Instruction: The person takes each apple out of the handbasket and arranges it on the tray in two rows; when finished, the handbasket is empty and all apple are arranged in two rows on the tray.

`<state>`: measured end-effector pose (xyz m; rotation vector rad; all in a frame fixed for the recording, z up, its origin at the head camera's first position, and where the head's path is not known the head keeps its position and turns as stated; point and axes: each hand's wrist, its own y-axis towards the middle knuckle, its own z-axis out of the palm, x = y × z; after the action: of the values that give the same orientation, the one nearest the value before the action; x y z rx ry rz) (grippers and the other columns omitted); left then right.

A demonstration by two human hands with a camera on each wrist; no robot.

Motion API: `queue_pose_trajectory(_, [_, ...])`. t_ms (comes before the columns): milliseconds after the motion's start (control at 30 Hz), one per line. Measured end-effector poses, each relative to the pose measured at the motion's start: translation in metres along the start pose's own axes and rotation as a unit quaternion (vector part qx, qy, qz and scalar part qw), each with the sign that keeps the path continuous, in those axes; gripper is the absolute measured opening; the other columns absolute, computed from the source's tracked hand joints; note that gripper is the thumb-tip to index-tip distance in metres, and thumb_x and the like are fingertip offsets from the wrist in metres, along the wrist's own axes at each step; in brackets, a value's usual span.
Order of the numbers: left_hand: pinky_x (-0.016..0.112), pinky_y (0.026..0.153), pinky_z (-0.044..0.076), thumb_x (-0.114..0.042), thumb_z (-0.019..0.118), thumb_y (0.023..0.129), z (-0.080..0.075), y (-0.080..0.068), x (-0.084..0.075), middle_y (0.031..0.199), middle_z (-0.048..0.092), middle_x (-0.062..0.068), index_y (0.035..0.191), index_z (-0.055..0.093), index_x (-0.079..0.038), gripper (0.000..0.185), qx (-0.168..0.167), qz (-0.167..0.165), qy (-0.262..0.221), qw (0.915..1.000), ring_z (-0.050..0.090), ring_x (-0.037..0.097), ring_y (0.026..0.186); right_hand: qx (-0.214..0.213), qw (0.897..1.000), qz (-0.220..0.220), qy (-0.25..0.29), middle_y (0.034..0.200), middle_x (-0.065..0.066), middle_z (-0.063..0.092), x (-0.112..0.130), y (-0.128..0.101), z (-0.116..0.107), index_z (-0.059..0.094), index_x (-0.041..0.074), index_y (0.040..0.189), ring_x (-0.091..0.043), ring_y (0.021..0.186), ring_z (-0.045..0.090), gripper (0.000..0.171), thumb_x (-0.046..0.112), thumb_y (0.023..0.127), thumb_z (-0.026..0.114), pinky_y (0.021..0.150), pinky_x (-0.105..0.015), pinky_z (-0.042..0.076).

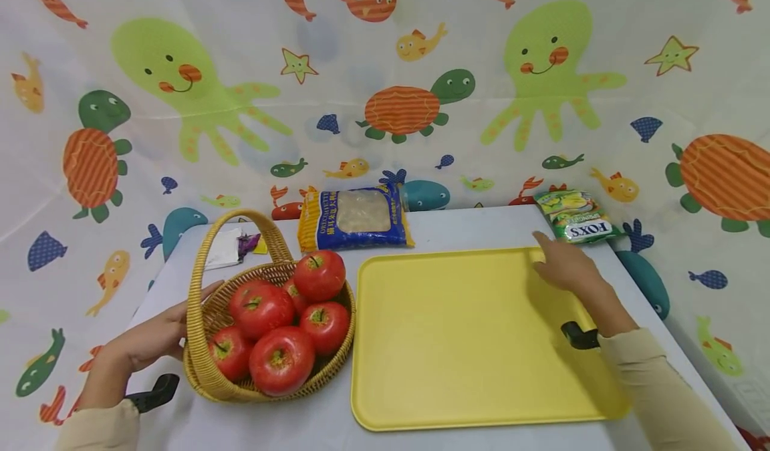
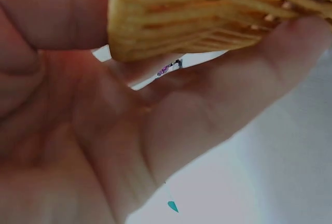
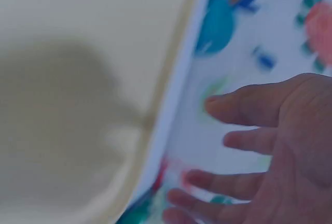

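Observation:
A wicker basket with a tall arched handle stands on the left, filled with several red apples. Against its left side lies my left hand, partly behind the handle. In the left wrist view, the fingers and thumb of that hand grip the woven side. My right hand hovers over the upper right corner of a yellow tray, holding nothing. Its fingers are spread in the right wrist view, beside the tray's rim.
Behind the tray lies a blue and yellow pasta bag. A green Fox's packet sits at the back right corner of the white table. White and purple packets lie behind the basket. A cartoon-print curtain encloses the table.

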<state>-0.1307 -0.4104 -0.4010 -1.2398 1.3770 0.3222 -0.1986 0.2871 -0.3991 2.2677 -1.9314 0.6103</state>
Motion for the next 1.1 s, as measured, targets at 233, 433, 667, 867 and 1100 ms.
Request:
queue_pose_trajectory(233, [0.059, 0.084, 0.057, -0.006, 0.048, 0.103, 0.001, 0.002, -0.002, 0.16, 0.0, 0.037, 0.164, -0.008, -0.025, 0.085, 0.003, -0.012, -0.002, 0.9999, 0.031, 0.057, 0.134, -0.05, 0.969, -0.171, 0.172, 0.161, -0.02, 0.034, 0.113, 0.022, 0.015, 0.031, 0.005, 0.16, -0.044, 0.142, 0.038, 0.069, 0.017, 0.1, 0.065, 0.11, -0.061, 0.038])
queue_pose_trajectory(433, [0.057, 0.083, 0.058, -0.003, 0.05, 0.101, -0.003, 0.003, 0.003, 0.159, -0.003, 0.037, 0.163, -0.01, -0.028, 0.091, 0.021, -0.018, -0.022, 0.9994, 0.044, 0.043, 0.124, 0.006, 0.923, -0.236, 0.304, 0.165, -0.009, 0.03, 0.201, 0.035, 0.05, 0.03, 0.015, 0.162, -0.038, 0.142, 0.041, 0.075, 0.022, 0.098, 0.07, 0.102, -0.052, 0.05])
queue_pose_trajectory(667, [0.056, 0.081, 0.059, -0.002, 0.049, 0.1, -0.004, 0.002, 0.005, 0.157, -0.003, 0.037, 0.163, -0.009, -0.033, 0.091, 0.027, -0.018, -0.043, 0.9986, 0.049, 0.035, 0.118, 0.041, 0.909, -0.26, 0.322, 0.163, -0.005, 0.034, 0.264, 0.04, 0.076, 0.031, 0.018, 0.162, -0.031, 0.14, 0.043, 0.08, 0.029, 0.095, 0.074, 0.105, -0.05, 0.048])
queue_pose_trajectory(867, [0.059, 0.081, 0.057, -0.008, 0.046, 0.105, -0.001, 0.001, 0.003, 0.159, 0.0, 0.037, 0.164, -0.006, -0.03, 0.081, 0.03, -0.009, -0.044, 0.9985, 0.052, 0.031, 0.119, 0.052, 0.912, -0.265, 0.31, 0.157, -0.005, 0.042, 0.283, 0.044, 0.084, 0.033, 0.015, 0.161, -0.022, 0.137, 0.048, 0.08, 0.026, 0.094, 0.075, 0.103, -0.037, 0.05])
queue_pose_trajectory(1100, [0.06, 0.082, 0.057, -0.012, 0.047, 0.107, 0.001, -0.001, 0.002, 0.158, 0.002, 0.037, 0.164, -0.003, -0.033, 0.079, 0.024, -0.011, -0.048, 0.9985, 0.053, 0.03, 0.118, 0.054, 0.919, -0.277, 0.275, 0.156, -0.009, 0.043, 0.286, 0.047, 0.092, 0.034, 0.012, 0.159, -0.023, 0.138, 0.047, 0.08, 0.024, 0.093, 0.076, 0.105, -0.035, 0.048])
